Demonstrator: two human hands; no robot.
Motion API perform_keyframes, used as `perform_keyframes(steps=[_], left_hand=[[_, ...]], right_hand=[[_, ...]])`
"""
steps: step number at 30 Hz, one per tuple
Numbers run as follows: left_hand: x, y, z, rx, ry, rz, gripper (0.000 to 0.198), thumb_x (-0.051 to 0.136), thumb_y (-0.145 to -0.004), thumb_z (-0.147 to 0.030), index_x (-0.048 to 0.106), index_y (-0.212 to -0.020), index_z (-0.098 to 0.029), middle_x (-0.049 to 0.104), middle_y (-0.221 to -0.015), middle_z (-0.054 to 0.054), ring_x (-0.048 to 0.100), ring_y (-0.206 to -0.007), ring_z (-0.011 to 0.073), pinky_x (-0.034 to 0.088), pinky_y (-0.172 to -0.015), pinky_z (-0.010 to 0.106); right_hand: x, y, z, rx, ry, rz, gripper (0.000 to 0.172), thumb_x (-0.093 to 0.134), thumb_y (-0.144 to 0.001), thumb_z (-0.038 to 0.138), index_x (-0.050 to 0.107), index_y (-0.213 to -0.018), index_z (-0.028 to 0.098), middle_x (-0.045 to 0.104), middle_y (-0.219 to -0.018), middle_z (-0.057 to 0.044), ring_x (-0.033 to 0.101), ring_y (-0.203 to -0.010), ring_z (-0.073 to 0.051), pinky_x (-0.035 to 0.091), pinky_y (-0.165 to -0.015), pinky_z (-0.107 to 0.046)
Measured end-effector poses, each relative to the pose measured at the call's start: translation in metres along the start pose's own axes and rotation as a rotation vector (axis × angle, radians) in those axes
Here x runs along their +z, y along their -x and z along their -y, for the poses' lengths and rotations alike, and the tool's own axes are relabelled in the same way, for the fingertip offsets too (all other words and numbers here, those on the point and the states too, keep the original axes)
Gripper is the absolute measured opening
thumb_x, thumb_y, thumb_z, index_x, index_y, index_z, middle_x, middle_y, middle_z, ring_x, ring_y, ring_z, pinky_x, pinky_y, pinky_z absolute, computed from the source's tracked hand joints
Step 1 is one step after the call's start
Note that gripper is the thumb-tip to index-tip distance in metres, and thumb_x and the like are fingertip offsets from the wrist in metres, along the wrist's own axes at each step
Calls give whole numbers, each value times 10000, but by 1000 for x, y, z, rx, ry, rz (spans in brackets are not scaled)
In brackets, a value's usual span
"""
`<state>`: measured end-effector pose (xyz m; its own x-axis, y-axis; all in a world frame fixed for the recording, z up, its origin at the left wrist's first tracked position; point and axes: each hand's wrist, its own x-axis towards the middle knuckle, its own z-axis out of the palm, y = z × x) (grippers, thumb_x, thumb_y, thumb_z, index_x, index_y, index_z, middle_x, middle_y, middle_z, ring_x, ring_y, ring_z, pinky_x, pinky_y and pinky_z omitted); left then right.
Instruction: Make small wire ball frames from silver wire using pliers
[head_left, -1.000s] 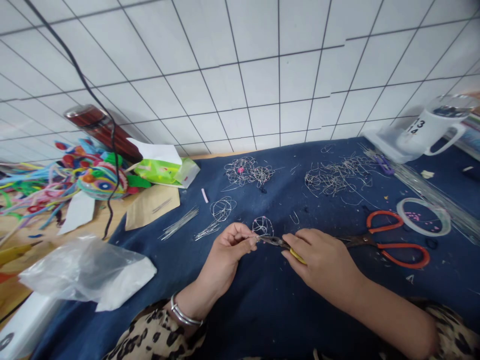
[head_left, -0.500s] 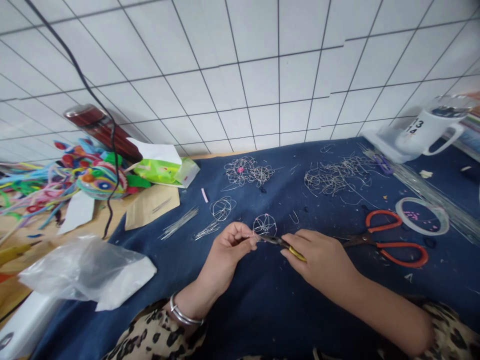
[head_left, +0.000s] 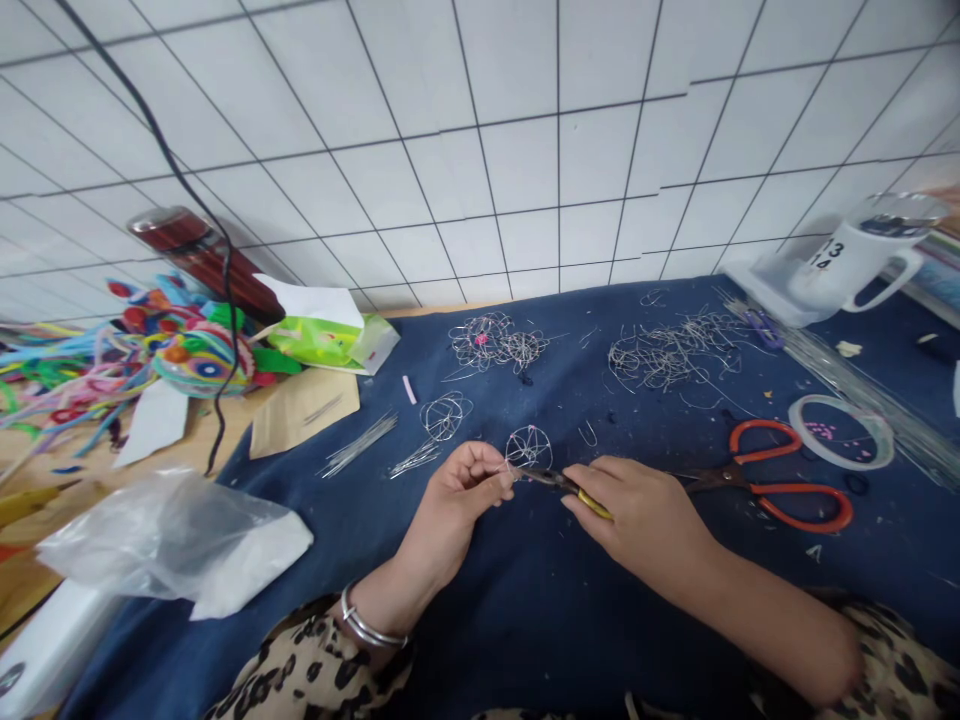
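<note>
My left hand point(head_left: 461, 495) is closed in a pinch on a small round wire flower frame point(head_left: 529, 446), held just above the dark blue cloth point(head_left: 525, 600). My right hand point(head_left: 637, 505) is wrapped round yellow-handled pliers point(head_left: 566, 483). Their dark jaws point left and meet the wire frame at my left fingertips. Another wire frame point(head_left: 445, 414) and a bundle of straight wire pieces point(head_left: 360, 446) lie just beyond my left hand.
Orange-handled scissors point(head_left: 780, 475) lie to the right, beside a clear tape ring point(head_left: 844, 432). Tangled wire piles point(head_left: 667, 352) and finished wire frames point(head_left: 491, 343) lie further back. A white mug point(head_left: 862, 250) stands far right. A plastic bag point(head_left: 172, 540) and colourful pipe cleaners point(head_left: 112, 370) sit left.
The wire frame has turned slightly and lifted a little between my fingers. Both hands have stayed almost in place.
</note>
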<state>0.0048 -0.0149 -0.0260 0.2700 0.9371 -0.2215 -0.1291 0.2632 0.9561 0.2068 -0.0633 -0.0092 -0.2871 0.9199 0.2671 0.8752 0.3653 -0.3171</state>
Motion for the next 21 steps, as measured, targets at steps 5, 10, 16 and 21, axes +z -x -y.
perform_keyframes(steps=[5, 10, 16, 21], left_hand=[[-2, -2, -1, -44, -11, 4, 131, 684, -738, -181, 598, -830, -148, 572, -690, -13, 516, -599, 69, 408, -566, 171], [-3, -2, -2, -71, -58, 1, 109, 690, -735, -206, 635, -797, -135, 579, -680, -7, 506, -594, 62, 397, -561, 161], [-4, 1, -2, -101, -105, -4, 121, 683, -743, -232, 652, -813, -138, 618, -710, 10, 517, -598, 69, 393, -561, 169], [-5, 0, 0, -87, -127, 7, 128, 662, -764, -250, 657, -814, -132, 647, -754, 35, 525, -611, 80, 402, -573, 181]], right_hand=[[2, 1, 0, -8, 20, -39, 194, 519, -859, 267, 633, -997, 190, 640, -798, -31, 603, -778, -149, 463, -730, -263], [2, 1, -1, 4, 22, -36, 200, 516, -861, 282, 630, -1003, 198, 642, -806, -26, 603, -778, -152, 468, -725, -265], [1, 0, 0, 28, 4, -5, 207, 506, -866, 285, 631, -1011, 207, 645, -824, -28, 605, -797, -152, 467, -747, -263], [1, 0, 0, 31, -4, -7, 213, 500, -869, 291, 631, -1016, 212, 648, -836, -28, 606, -798, -155, 468, -750, -268]])
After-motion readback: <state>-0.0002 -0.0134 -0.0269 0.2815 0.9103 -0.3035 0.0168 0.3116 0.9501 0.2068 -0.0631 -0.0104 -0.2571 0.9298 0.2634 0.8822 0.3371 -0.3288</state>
